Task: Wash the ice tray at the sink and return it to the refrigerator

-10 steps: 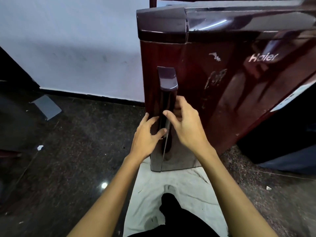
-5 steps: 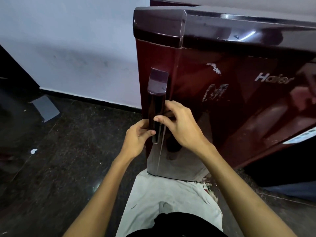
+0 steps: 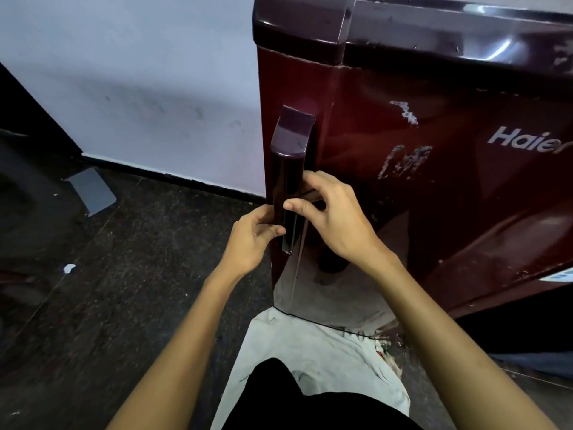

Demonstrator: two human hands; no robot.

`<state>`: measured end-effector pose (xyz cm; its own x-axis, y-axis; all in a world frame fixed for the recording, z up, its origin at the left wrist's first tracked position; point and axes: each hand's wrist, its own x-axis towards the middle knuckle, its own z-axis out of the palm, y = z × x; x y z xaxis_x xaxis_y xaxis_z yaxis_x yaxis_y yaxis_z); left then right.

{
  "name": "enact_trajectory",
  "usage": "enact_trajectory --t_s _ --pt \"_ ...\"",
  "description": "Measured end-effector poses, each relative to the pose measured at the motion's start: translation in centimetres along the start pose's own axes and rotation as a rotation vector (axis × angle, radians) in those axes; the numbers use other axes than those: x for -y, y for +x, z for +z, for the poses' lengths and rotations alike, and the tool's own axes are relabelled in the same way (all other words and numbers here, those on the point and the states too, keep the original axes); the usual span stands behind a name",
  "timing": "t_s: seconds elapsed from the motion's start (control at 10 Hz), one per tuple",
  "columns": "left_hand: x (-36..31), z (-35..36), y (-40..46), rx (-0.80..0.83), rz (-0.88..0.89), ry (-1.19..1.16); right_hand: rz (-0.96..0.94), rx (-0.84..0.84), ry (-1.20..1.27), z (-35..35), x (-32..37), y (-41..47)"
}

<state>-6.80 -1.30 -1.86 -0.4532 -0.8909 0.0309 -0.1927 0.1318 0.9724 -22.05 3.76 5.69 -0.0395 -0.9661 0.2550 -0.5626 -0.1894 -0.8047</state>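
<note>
Both hands are clamping the dark glossy vertical door handle [image 3: 286, 181] of the maroon Haier refrigerator [image 3: 434, 181]: left hand [image 3: 251, 240] from the left, right hand [image 3: 328, 212] hooking behind. Door is looking shut; ice tray not visible. Advice: pull straight outward, evenly, feet clear of the white floor cloth [image 3: 325, 352].

Refrigerator door [image 3: 449, 212]: glossy maroon finish, smooth and reflective, with scuffed patches where the coating has worn to a pale, rough layer. Top trim [image 3: 434, 35]: glossy dark plastic, lightly scratched. Door handle [image 3: 290, 169]: smooth, glossy dark plastic. Floor [image 3: 108, 290]: polished dark speckled stone, faintly reflective. Wall [image 3: 139, 88]: matt painted surface with smudges. Cloth [image 3: 325, 352] on the floor: white woven fabric, wrinkled and stained.
</note>
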Motion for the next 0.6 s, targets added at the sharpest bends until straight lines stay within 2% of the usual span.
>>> enact_trajectory --t_s 0.3,0.4,0.6 --pt "0.8 -0.3 0.8 -0.008 0.015 0.018 0.017 -0.088 0.039 1.4 -0.3 0.4" --pt "1.2 -0.1 0.7 -0.048 0.004 0.058 0.086 -0.137 0.078 2.3 -0.7 0.2" --pt "1.9 -0.3 -2.3 -0.064 -0.158 0.145 0.296 -0.164 0.125 4.5 -0.3 -4.0"
